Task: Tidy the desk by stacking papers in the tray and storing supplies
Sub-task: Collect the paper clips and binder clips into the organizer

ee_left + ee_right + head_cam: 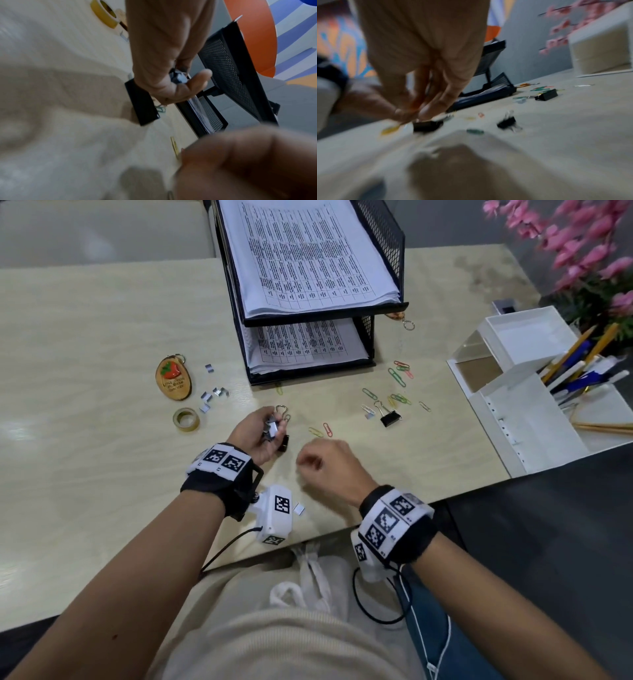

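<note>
Two paper stacks [308, 258] in the two-tier tray [383, 231]

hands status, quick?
Left hand: holds a bunch of binder clips.
Right hand: fingers curled down toward the desk; a grip cannot be told.

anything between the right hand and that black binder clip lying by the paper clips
Nothing visible blocks it. Bare desk lies between the right hand and the binder clip; a red paper clip and a yellow one lie flat, left of that path.
</note>
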The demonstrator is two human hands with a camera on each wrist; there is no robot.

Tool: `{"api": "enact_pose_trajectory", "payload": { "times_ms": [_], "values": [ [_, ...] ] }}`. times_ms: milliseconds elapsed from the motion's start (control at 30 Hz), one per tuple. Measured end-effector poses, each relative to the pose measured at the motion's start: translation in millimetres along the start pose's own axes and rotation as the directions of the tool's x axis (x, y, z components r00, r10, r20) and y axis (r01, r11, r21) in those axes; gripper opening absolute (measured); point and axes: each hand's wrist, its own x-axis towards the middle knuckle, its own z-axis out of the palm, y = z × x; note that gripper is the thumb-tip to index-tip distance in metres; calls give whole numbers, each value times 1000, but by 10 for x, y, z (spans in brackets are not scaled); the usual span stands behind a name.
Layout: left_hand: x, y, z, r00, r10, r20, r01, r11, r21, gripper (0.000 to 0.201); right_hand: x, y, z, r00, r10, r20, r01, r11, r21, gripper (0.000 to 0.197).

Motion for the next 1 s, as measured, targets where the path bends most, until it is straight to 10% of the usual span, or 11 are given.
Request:
{"api": "enact_pose_trajectory", "payload": {
  "times_ms": [133, 267, 467, 600, 1000],
  "values": [
    [-6, 67, -85, 999, 32, -28, -32, 999, -1, 41, -111, 97, 195, 907, -60, 417, 183, 948, -261, 27],
    [-6, 34, -132, 999, 38, -37, -36, 998, 57, 40, -112, 137, 248, 862, -68, 503, 259, 911, -321, 24],
    [21, -46, 69, 998, 62, 14, -64, 989, 136, 39, 52, 379, -176, 998, 39, 54, -27, 979, -201, 16],
    [32, -112, 237, 998, 57, 12, -58, 994, 90, 39, 330, 657, -593, 954, 132, -270, -196, 954, -227, 18],
    [92, -360, 503, 995, 23, -97, -25, 1000, -19, 39, 594, 937, -721, 995, 63, -74, -90, 888, -451, 19]
  ]
}}
